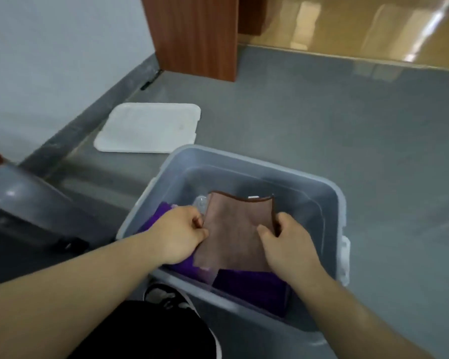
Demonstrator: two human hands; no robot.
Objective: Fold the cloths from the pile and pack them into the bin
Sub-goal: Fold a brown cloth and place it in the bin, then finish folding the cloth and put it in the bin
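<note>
A clear plastic bin (244, 161) stands on the grey floor in front of me. Inside it a folded brown cloth (233, 229) lies on top of purple cloths (252, 283). My left hand (176, 234) pinches the brown cloth's left edge. My right hand (288, 242) grips its right edge, thumb on top and fingers curled round the dark hem. Both hands are inside the bin. The bottom of the bin under the cloths is hidden.
The bin's white lid (148, 128) lies flat on the floor beyond the bin, near the wall. A wooden panel (192, 35) stands at the back. A grey surface edge (24, 200) juts in at the left. My black shoe (171, 299) is beside the bin's near wall.
</note>
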